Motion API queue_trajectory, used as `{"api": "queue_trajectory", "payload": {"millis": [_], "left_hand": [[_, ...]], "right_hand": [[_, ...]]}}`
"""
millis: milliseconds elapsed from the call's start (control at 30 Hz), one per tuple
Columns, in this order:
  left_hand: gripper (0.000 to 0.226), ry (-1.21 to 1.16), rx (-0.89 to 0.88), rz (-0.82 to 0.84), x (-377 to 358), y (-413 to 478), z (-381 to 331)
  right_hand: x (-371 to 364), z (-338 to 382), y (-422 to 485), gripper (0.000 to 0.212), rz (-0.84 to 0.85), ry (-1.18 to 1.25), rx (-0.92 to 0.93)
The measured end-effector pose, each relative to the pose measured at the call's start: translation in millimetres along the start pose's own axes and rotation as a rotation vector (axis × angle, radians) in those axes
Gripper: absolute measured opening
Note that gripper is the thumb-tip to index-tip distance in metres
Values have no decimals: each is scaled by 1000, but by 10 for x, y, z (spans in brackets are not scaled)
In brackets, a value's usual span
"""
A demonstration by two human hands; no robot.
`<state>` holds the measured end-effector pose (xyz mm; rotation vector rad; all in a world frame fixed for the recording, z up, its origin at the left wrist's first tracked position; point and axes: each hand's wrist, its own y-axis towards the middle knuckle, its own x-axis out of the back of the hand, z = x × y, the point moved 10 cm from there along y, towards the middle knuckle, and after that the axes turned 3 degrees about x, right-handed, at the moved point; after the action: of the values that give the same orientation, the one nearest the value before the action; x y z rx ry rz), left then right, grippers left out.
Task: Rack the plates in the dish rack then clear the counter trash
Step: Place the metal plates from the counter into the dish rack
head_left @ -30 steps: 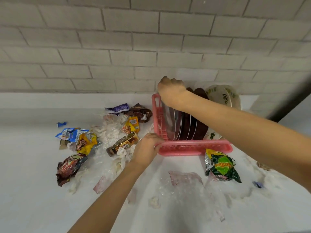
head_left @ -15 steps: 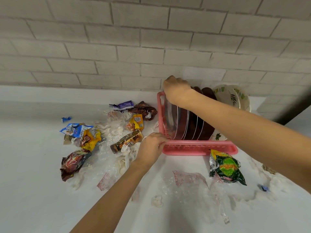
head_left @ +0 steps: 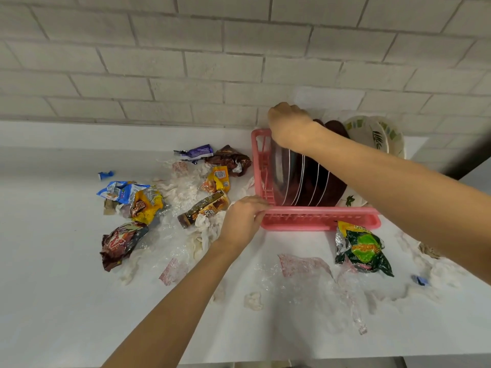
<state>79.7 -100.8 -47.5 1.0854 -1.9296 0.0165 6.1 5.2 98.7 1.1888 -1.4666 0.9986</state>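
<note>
While the left hand (head_left: 243, 221) grips the near left corner of the pink dish rack (head_left: 318, 220), with fingers curled over the rim, the right hand (head_left: 289, 126) is bent over the far left end of the rack. Its fingers are curled down on the top edge of a steel plate (head_left: 281, 166); the fingertips are hidden behind the hand. That plate stands on edge in the leftmost slot of the rack, with dark brown plates (head_left: 332, 181) upright in the slots to its right. White patterned plates (head_left: 377, 134) lean at the rack's far right end, partly behind the right forearm.

Trash lies on the white counter (head_left: 53, 301) on three sides of the rack. Just left of the rack are a brown and gold wrapper (head_left: 204, 208), a yellow packet (head_left: 219, 177), a dark brown bag (head_left: 231, 159) and a purple wrapper (head_left: 195, 151), mixed with crumpled white tissue (head_left: 183, 187). Further left of the rack are a blue packet (head_left: 119, 191), a crumpled yellow bag (head_left: 146, 205), a red-brown bag (head_left: 119, 243) and a small blue scrap (head_left: 106, 174). A green snack bag (head_left: 364, 248) lies just in front of the rack's right end, and clear plastic film (head_left: 305, 274) is spread in front of the rack. A pale brick wall (head_left: 186, 62) rises behind the rack.
</note>
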Motion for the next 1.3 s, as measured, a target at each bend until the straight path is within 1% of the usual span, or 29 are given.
{"api": "queue_trajectory", "payload": {"millis": [200, 333, 467, 700, 867, 1000, 1067, 1167, 1233, 1300], "left_hand": [[26, -32, 10, 17, -19, -15, 21], [27, -51, 35, 44, -79, -46, 81], [27, -47, 46, 64, -115, -56, 100], [28, -58, 65, 83, -117, -52, 124], [30, -69, 66, 85, -120, -80, 132], [32, -80, 52, 83, -108, -58, 133], [33, -99, 66, 97, -114, -43, 160], [32, -115, 54, 135, -117, -16, 160], [34, -110, 57, 158, -104, -17, 158], [37, -116, 80, 134, -24, -46, 139]], "right_hand": [[-90, -33, -25, 24, 24, 40, -25], [-183, 33, -21, 25, 27, 17, -7], [-251, 50, 1, 32, 36, -10, -33], [-113, 15, -2, 26, 15, 31, -44], [-52, -37, -49, 27, 21, 31, -62], [49, -59, -126, 33, -35, 64, -59], [162, -63, -233, 34, -96, 88, -41], [311, -55, -496, 21, -245, 198, 46], [299, -73, -717, 23, -334, 289, 88], [172, -87, -950, 22, -355, 393, 116]]}}
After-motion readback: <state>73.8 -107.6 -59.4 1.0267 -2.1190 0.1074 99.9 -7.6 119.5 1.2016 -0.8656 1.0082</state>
